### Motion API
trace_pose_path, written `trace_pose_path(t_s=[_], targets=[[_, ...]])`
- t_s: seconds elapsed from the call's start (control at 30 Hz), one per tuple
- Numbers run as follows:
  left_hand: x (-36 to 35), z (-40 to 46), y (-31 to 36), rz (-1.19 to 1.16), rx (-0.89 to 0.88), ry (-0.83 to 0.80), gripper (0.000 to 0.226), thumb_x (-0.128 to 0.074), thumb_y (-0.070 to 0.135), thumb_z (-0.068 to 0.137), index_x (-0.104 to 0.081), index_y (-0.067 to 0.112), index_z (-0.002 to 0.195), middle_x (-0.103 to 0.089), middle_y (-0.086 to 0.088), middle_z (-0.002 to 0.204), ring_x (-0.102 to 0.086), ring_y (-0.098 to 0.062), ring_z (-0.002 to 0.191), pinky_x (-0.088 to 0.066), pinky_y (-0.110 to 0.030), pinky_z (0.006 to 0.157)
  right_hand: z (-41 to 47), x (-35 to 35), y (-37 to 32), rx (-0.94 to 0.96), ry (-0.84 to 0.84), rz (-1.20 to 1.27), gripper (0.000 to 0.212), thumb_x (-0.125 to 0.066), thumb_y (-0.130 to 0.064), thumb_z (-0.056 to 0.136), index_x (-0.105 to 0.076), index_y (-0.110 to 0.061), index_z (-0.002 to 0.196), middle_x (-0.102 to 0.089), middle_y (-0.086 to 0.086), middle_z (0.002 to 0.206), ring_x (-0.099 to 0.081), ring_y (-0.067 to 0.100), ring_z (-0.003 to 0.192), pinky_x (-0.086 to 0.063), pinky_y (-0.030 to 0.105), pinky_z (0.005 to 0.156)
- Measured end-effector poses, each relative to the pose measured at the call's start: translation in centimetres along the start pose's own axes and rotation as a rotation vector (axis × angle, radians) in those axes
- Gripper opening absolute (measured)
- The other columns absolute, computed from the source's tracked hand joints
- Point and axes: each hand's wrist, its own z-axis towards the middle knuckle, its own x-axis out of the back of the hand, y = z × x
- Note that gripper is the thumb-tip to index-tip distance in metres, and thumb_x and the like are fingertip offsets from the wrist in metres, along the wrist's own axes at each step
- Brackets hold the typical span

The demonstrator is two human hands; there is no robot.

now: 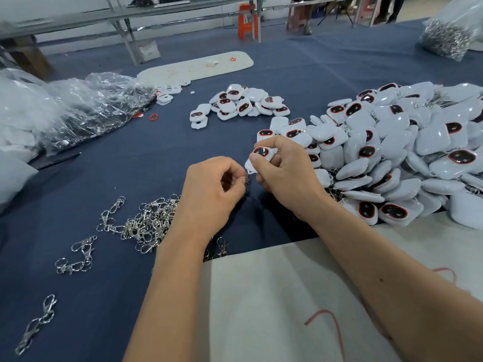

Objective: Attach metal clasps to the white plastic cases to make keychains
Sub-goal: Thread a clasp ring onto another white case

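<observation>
My right hand [283, 176] grips a white plastic case [261, 154] with a dark, red-rimmed oval window, its loop corner pointing down-left. My left hand [211, 194] pinches a small metal clasp [247, 178] right at that corner; the clasp is mostly hidden by my fingers. A heap of loose metal clasps [150, 223] lies on the blue cloth to the left of my left wrist. A big pile of white cases [392, 152] spreads to the right, some with clasps showing beneath. A smaller group of cases [243, 103] lies farther back.
Crumpled clear plastic bags [86, 108] sit at the left. A bag of metal parts [447, 35] stands at the far right. A white board [274, 309] with red marks lies under my forearms, another white board [198, 66] lies farther back. Stray clasps [78, 254] lie front left.
</observation>
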Motion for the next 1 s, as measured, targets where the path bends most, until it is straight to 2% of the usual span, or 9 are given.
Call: trace_pose_path(t_s=[0.2,0.33,0.47,0.67,0.77,0.87,1.0], targets=[[0.0,0.0,0.0,-0.004,0.005,-0.002,0.020,-0.070,0.001,0.083,-0.068,0.020,0.075,-0.065,0.011,0.072,-0.060,-0.007,0.068,-0.044,-0.011,0.062,0.0,0.1,-0.1,-0.003,-0.007,-0.023,0.009,-0.069,-0.025,0.096,-0.065,-0.020,0.103,-0.068,-0.001,0.059,-0.057,0.008,0.050,-0.057,0.042,0.065],[0.0,-0.1,0.1,-0.001,0.002,-0.006,0.021,-0.070,0.002,0.084,-0.067,0.022,0.076,-0.065,0.011,0.073,-0.061,-0.008,0.069,-0.045,-0.012,0.062,0.1,0.2,0.0,-0.036,-0.020,-0.012,0.010,-0.070,-0.025,0.095,-0.067,-0.020,0.103,-0.068,-0.003,0.059,-0.061,0.006,0.053,-0.061,0.050,0.074],[-0.1,-0.1,0.1,-0.001,-0.005,0.000,0.022,-0.070,0.003,0.084,-0.067,0.023,0.076,-0.065,0.011,0.074,-0.062,-0.008,0.070,-0.046,-0.014,0.061,0.3,0.3,0.0,-0.090,-0.036,0.025,0.008,-0.071,-0.027,0.094,-0.068,-0.022,0.101,-0.067,-0.003,0.060,-0.065,0.015,0.064,-0.060,0.056,0.077],[-0.4,0.0,0.2,0.014,-0.050,0.018,0.018,-0.070,0.002,0.084,-0.068,0.019,0.079,-0.067,0.010,0.078,-0.064,-0.014,0.074,-0.052,-0.030,0.068,0.7,0.5,-0.3,-0.188,-0.046,0.093,0.014,-0.070,-0.023,0.095,-0.068,-0.012,0.104,-0.064,-0.005,0.055,-0.060,0.012,0.057,-0.052,0.030,0.060],[-0.4,0.0,0.3,0.017,-0.079,0.040,0.018,-0.070,0.002,0.084,-0.068,0.019,0.080,-0.066,0.011,0.078,-0.064,-0.013,0.076,-0.052,-0.028,0.068,0.8,0.6,-0.6,-0.234,-0.047,0.117,0.014,-0.068,-0.021,0.095,-0.069,-0.009,0.103,-0.063,-0.005,0.053,-0.054,0.007,0.045,-0.044,0.020,0.046],[-0.6,0.0,0.5,0.007,-0.106,0.057,0.018,-0.070,0.000,0.082,-0.068,0.018,0.080,-0.066,0.011,0.078,-0.064,-0.013,0.077,-0.051,-0.025,0.067,0.6,0.8,-1.0,-0.269,-0.030,0.190,0.012,-0.067,-0.018,0.096,-0.067,-0.007,0.102,-0.062,-0.003,0.053,-0.047,0.008,0.040,-0.037,0.016,0.040],[-0.8,0.2,0.6,-0.001,-0.124,0.064,0.017,-0.070,0.001,0.082,-0.068,0.017,0.080,-0.066,0.011,0.078,-0.064,-0.014,0.077,-0.052,-0.026,0.067,0.2,0.6,-1.3,-0.270,0.014,0.263,0.012,-0.068,-0.016,0.097,-0.061,-0.007,0.102,-0.062,-0.001,0.053,-0.046,0.006,0.037,-0.036,0.015,0.039]])
